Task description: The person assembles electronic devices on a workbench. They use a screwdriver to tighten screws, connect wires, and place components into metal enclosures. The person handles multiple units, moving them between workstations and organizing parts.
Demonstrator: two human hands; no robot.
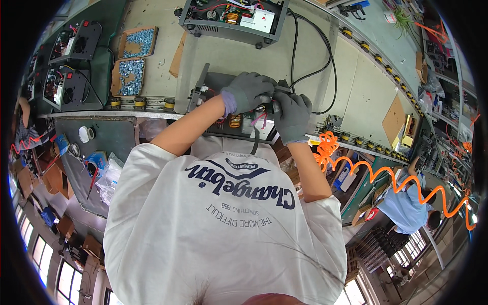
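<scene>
An open dark metal device case (216,80) stands right in front of me at the near edge of the bench. Inside it show a copper-coloured coil (235,120), a white block and pink and red wires. My left hand (247,92), in a grey glove, reaches over the case with its fingers curled down at the far right corner. Close beside it, my gloved right hand (292,117) is bent round the case's right end. The fingertips of both meet near a small dark part, and what they pinch is mostly hidden. A black cable (296,51) loops away from this corner.
A second open device case (234,25) sits farther back. Two cardboard trays (120,48) of screws lie at left, near more devices (76,40). Rollers line the bench edges. An orange coiled hose (391,178) stretches rightward. A person in blue (406,206) is at far right.
</scene>
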